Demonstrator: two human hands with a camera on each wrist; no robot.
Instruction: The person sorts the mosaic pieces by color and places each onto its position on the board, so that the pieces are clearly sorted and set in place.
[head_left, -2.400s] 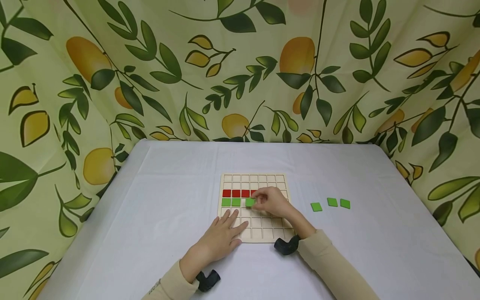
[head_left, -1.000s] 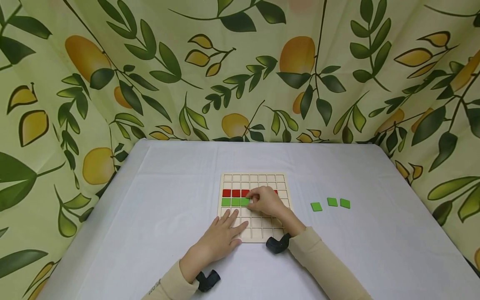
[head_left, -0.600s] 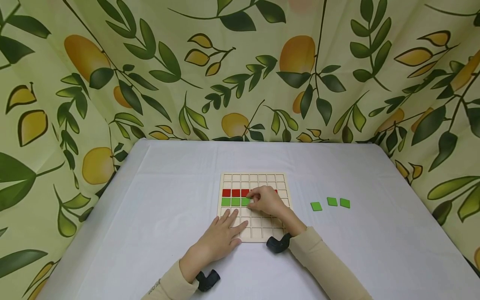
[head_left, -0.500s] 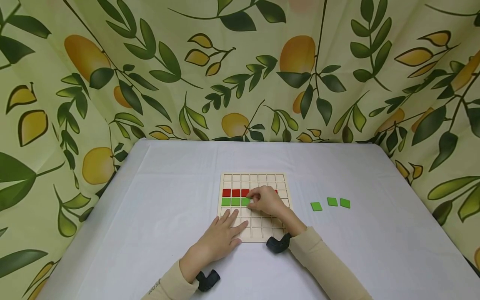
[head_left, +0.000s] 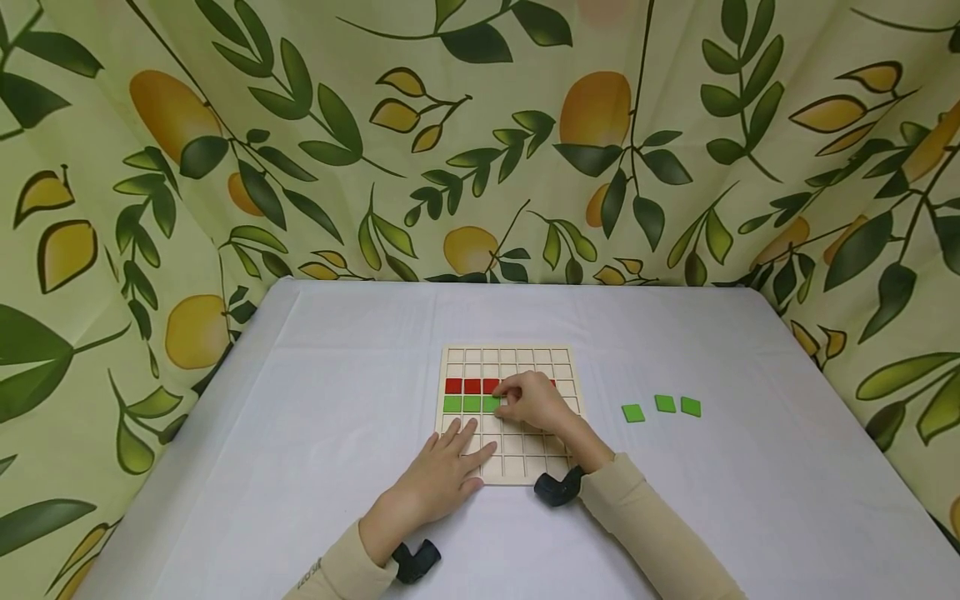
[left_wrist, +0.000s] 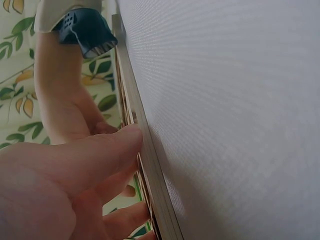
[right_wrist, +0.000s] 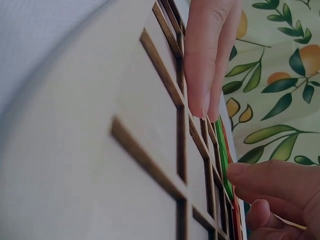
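A pale wooden grid board (head_left: 525,467) lies on the table. Several red tiles (head_left: 472,386) form a row on it, partly covered by my right hand. Just below them, three green tiles (head_left: 471,404) sit side by side in their cells. My right hand (head_left: 536,402) pinches the rightmost green tile (head_left: 490,404) at its edge; the right wrist view shows the thumb against the green. With fingers spread, my left hand (head_left: 444,475) rests on the board's lower left corner. In the left wrist view, the left thumb (left_wrist: 125,142) touches the board's edge.
Several loose green tiles, among them one nearest the board (head_left: 633,413), lie on the white cloth (head_left: 750,483) to the right. A curtain printed with fruit and leaves (head_left: 465,150) hangs behind the table. Black wrist devices (head_left: 558,489) sit by both cuffs.
My right hand has shifted slightly left with the green tile, which now lies in the third cell of the green row. In the last second both hands have stayed still.
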